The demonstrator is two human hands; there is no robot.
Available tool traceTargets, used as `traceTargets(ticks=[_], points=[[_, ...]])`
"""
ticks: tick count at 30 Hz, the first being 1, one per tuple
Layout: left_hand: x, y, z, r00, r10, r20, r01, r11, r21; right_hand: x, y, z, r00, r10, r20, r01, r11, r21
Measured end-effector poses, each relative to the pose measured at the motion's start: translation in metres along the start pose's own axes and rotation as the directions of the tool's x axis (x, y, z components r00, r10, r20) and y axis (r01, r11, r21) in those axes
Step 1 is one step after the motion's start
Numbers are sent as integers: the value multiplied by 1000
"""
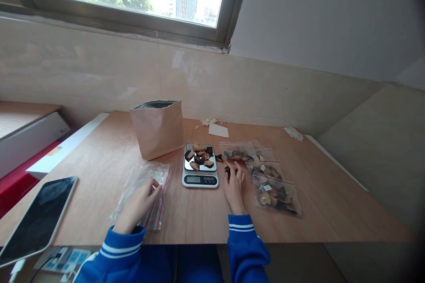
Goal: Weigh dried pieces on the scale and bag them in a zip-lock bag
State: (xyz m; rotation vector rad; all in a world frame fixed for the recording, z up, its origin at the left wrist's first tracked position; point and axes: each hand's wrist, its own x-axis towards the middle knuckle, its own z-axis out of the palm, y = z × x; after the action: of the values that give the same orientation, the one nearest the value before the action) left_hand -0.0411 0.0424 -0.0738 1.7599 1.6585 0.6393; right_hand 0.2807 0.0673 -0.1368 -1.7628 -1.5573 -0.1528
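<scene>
A white digital scale [200, 180] lies mid-table, with several dried dark-edged slices [199, 157] on its metal plate. Right of it, my right hand [235, 183] has its fingers curled around a dark dried piece [227, 171]. Another dark piece [219, 158] touches the scale's right edge. My left hand [142, 199] rests over a stack of clear zip bags [156, 212] with red seal lines, its thumb and fingers pressed together; what is between them is too small to name. Filled zip bags [277, 194] of slices lie to the right of my right hand.
An open brown paper pouch [158, 130] stands behind the clear bags. A tablet [40, 216] lies at the left table edge. A white card [218, 130] and crumpled tissue [293, 134] are near the wall.
</scene>
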Motion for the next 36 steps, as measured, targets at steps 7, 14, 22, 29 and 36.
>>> traceTargets(ticks=[7, 14, 22, 29, 36], points=[[-1, 0, 6, 999, -18, 41, 14, 995, 97, -1, -4, -4, 997, -6, 80, 10, 998, -54], [-2, -3, 7, 995, 14, 95, -31, 984, 173, 6, -14, -2, 991, 13, 131, 4, 992, -128], [-3, 4, 6, 992, 21, 125, -50, 971, 234, 18, -21, 2, 988, 65, 140, -40, 984, -176], [-6, 11, 2, 993, 31, 110, -53, 979, 196, 16, -16, -1, 983, 185, -18, -185, 974, -133], [-6, 19, 6, 984, 109, -140, -96, 991, 98, 14, -31, -18, 969, 179, -169, -170, 983, 66]])
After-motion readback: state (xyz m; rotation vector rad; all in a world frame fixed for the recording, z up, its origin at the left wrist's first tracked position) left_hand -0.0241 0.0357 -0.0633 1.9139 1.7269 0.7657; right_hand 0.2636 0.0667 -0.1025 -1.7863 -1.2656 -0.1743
